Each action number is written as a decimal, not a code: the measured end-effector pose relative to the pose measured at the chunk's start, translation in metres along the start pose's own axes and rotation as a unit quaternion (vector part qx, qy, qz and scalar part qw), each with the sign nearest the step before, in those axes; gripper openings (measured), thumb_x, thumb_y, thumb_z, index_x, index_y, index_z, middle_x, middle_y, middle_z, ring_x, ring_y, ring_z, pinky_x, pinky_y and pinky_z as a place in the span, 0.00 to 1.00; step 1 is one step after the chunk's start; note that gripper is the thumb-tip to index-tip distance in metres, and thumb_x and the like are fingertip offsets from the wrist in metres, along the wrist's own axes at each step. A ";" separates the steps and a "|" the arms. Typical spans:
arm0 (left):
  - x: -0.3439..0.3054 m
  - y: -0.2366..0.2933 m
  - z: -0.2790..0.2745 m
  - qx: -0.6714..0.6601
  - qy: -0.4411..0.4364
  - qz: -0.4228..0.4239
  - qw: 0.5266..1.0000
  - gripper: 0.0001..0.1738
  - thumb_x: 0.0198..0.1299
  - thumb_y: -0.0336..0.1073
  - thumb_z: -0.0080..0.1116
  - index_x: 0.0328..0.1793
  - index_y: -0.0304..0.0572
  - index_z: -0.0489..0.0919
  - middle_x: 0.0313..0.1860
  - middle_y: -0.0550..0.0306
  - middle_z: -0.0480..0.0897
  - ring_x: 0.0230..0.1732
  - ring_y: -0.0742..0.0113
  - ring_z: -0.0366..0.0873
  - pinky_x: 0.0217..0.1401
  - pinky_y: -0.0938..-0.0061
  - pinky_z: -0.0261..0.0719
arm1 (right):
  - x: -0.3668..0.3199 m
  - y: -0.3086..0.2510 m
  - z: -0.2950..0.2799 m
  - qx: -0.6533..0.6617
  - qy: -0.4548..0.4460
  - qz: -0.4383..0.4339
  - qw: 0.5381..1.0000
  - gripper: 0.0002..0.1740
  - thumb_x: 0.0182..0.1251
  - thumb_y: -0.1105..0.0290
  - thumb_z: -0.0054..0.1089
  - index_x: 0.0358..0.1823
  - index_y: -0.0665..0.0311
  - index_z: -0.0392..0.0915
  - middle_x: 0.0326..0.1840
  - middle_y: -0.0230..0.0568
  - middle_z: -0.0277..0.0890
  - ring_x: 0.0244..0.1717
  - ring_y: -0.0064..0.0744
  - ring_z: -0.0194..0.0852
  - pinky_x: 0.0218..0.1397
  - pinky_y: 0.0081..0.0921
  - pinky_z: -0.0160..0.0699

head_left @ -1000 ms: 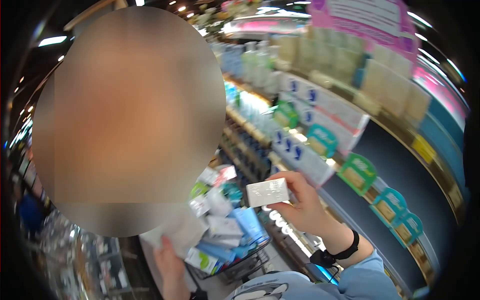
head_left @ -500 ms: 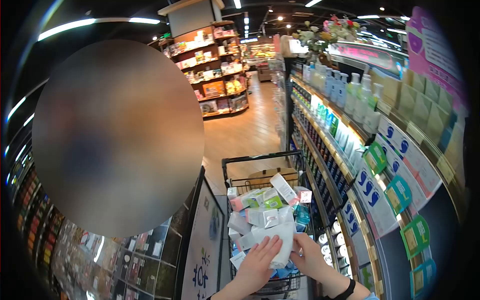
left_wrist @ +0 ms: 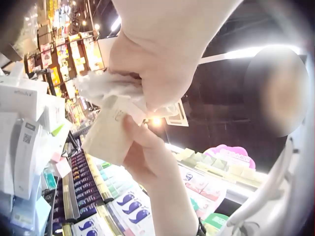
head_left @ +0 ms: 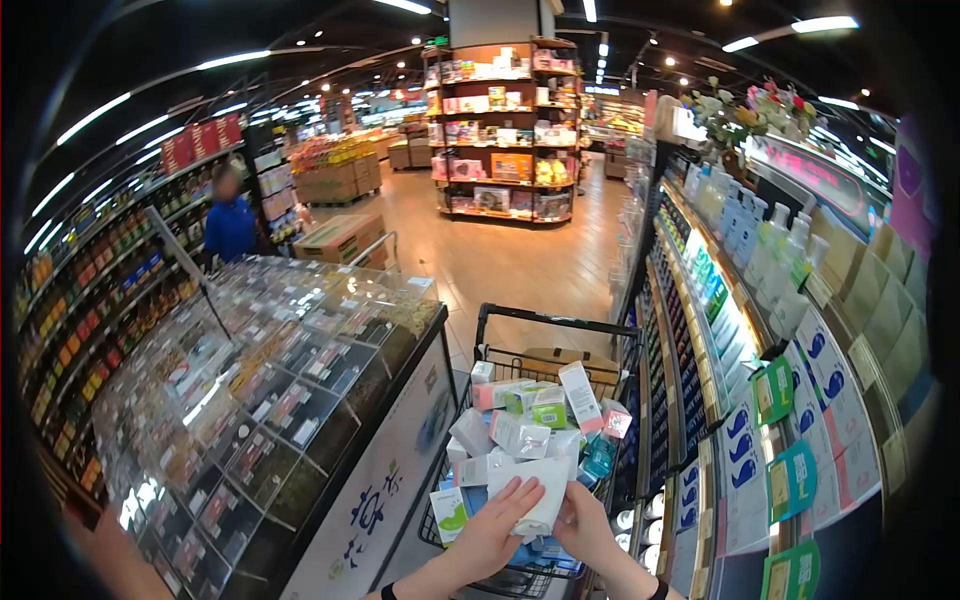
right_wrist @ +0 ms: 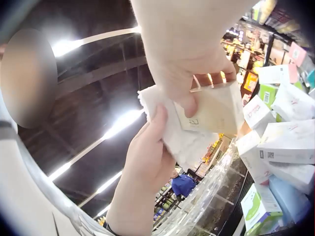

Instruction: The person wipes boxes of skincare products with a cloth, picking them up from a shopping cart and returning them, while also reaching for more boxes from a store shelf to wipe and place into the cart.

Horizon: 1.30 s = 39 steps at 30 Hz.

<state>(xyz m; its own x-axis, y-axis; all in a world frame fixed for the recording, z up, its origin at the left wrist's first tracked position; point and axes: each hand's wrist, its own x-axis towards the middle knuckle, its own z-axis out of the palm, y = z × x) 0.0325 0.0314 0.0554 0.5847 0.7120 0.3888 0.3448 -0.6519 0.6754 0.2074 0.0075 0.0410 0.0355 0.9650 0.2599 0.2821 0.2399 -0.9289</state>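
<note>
My left hand (head_left: pixel 500 525) holds a white cloth (head_left: pixel 548 478), its fingers laid over the top in the head view. In the right wrist view, the thumb of that hand presses the cloth against a small pale box (right_wrist: pixel 216 109). My right hand (head_left: pixel 588 528) grips this box, thumb on one face and fingers behind it, as the left wrist view also shows. The cloth covers part of the box. Both hands are over a black wire shopping cart (head_left: pixel 560 322) heaped with white, green and blue cartons (head_left: pixel 520 435).
On the left stands a long counter with clear-lidded bins (head_left: pixel 300 400). Shelves of bottles and boxes (head_left: pixel 740 440) line the right side close to the cart. A person in blue (head_left: pixel 230 228) stands at the far left. Ahead are wooden flooring (head_left: pixel 500 270) and a lit display shelf (head_left: pixel 505 140).
My right hand first held the box up at the right, apart from the left hand. Both hands have since come together over the cart, cloth against box. The view has swung left.
</note>
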 end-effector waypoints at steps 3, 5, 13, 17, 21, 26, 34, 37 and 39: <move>-0.004 0.001 0.004 0.002 0.005 -0.014 1.000 0.34 0.53 0.22 0.54 0.69 0.43 0.64 0.68 0.47 0.66 0.69 0.42 0.61 0.68 0.59 0.63 | 0.002 0.022 -0.013 -0.026 -0.034 0.010 0.999 0.26 0.52 0.78 0.66 0.53 0.70 0.68 0.43 0.45 0.75 0.45 0.32 0.75 0.47 0.25 0.73; -0.011 0.002 0.005 0.019 0.001 -0.031 0.999 0.33 0.53 0.23 0.54 0.68 0.43 0.65 0.68 0.47 0.66 0.68 0.42 0.61 0.68 0.59 0.63 | 0.004 0.039 -0.011 0.027 -0.040 -0.002 0.999 0.26 0.53 0.78 0.66 0.54 0.71 0.68 0.42 0.41 0.75 0.43 0.25 0.73 0.46 0.21 0.72; -0.011 0.005 0.006 -0.137 0.061 -0.235 0.960 0.26 0.58 0.23 0.48 0.65 0.39 0.68 0.64 0.42 0.69 0.68 0.59 0.65 0.69 0.68 0.61 | 0.001 0.029 -0.017 0.011 -0.091 0.038 0.995 0.23 0.55 0.74 0.64 0.53 0.68 0.71 0.43 0.39 0.75 0.42 0.24 0.74 0.44 0.21 0.73; 0.004 0.016 0.020 -0.002 0.036 -0.008 0.999 0.33 0.51 0.21 0.52 0.67 0.40 0.66 0.66 0.47 0.68 0.69 0.46 0.62 0.70 0.63 0.61 | 0.000 0.026 -0.020 0.110 -0.098 0.090 0.985 0.21 0.57 0.77 0.62 0.53 0.67 0.70 0.43 0.38 0.74 0.43 0.24 0.74 0.47 0.23 0.74; 0.011 0.008 0.013 -0.054 0.013 0.017 0.998 0.33 0.50 0.20 0.52 0.67 0.41 0.66 0.66 0.48 0.68 0.69 0.45 0.61 0.70 0.61 0.62 | 0.001 0.018 -0.034 0.158 -0.064 0.130 0.977 0.21 0.56 0.77 0.63 0.51 0.66 0.70 0.39 0.34 0.73 0.41 0.23 0.73 0.44 0.22 0.75; 0.020 -0.008 0.009 -0.150 0.008 -0.042 0.988 0.23 0.61 0.28 0.50 0.64 0.42 0.68 0.62 0.48 0.72 0.61 0.53 0.72 0.60 0.67 0.71 | 0.001 0.025 -0.043 0.104 0.000 0.121 0.987 0.21 0.57 0.75 0.64 0.51 0.68 0.69 0.41 0.37 0.73 0.41 0.23 0.74 0.41 0.20 0.76; 0.033 -0.037 0.008 -0.497 0.024 -0.329 0.803 0.24 0.70 0.36 0.41 0.70 0.34 0.60 0.61 0.54 0.72 0.57 0.64 0.72 0.60 0.72 0.69 | 0.022 -0.002 -0.019 0.290 0.134 -0.017 0.947 0.28 0.55 0.82 0.62 0.55 0.63 0.59 0.51 0.39 0.69 0.53 0.27 0.70 0.57 0.27 0.69; 0.036 -0.032 0.011 -0.365 -0.065 -0.134 0.919 0.32 0.67 0.28 0.38 0.77 0.36 0.45 0.77 0.49 0.45 0.76 0.63 0.42 0.75 0.71 0.39 | 0.027 0.013 0.002 0.234 0.118 -0.018 0.965 0.29 0.56 0.81 0.62 0.56 0.62 0.58 0.51 0.39 0.67 0.54 0.27 0.67 0.57 0.27 0.68; 0.040 -0.037 0.004 -0.325 -0.072 -0.081 0.940 0.32 0.67 0.28 0.39 0.76 0.36 0.46 0.76 0.48 0.50 0.75 0.62 0.46 0.74 0.71 0.44 | 0.028 0.010 0.003 0.252 0.136 -0.003 0.958 0.29 0.56 0.79 0.63 0.56 0.62 0.57 0.52 0.38 0.66 0.54 0.27 0.67 0.58 0.27 0.68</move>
<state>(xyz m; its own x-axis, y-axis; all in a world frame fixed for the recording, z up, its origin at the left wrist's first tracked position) 0.0466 0.0829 0.0437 0.6725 0.7151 0.1908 -0.0560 -0.2079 0.9765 0.2079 0.0370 0.0383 0.3023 0.9166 0.2618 -0.2128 0.3326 -0.9187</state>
